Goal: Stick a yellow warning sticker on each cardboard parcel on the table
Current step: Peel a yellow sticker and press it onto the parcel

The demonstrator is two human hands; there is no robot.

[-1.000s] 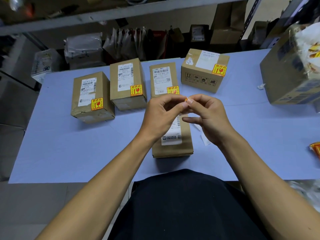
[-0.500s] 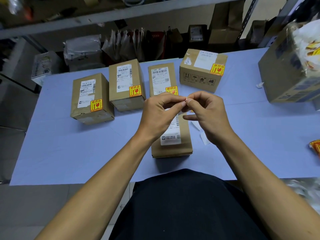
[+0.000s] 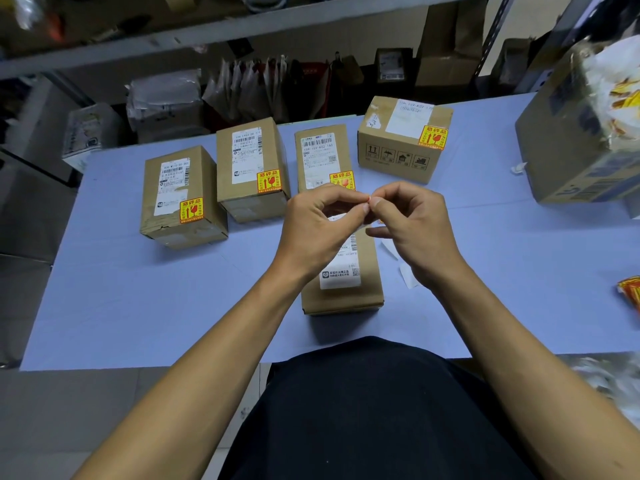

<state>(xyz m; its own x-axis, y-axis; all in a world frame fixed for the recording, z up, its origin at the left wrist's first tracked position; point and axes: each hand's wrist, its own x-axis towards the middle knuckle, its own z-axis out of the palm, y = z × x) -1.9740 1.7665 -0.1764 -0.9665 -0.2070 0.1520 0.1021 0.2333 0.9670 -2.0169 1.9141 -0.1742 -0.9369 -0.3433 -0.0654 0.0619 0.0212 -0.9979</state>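
Note:
Several cardboard parcels stand on the blue table [image 3: 138, 306]. The four in the back row each carry a yellow warning sticker: far left parcel [image 3: 173, 202], second parcel [image 3: 249, 161], third parcel [image 3: 320, 154], right parcel [image 3: 401, 133]. A fifth parcel [image 3: 346, 292] lies in front of me with only a white label showing. Above it my left hand [image 3: 318, 223] and my right hand [image 3: 412, 223] meet fingertip to fingertip, pinching a small sticker [image 3: 369, 199] between them; it is mostly hidden by the fingers.
A large open carton [image 3: 581, 140] with plastic-wrapped sticker sheets stands at the right. White backing scraps [image 3: 407, 275] lie right of the near parcel. A yellow-red sticker pack [image 3: 632, 296] sits at the right edge. Shelving with bags runs behind the table.
Both hands stay pinched together over the near parcel; the fingertips have shifted only slightly, and less orange of the sticker shows than a second ago.

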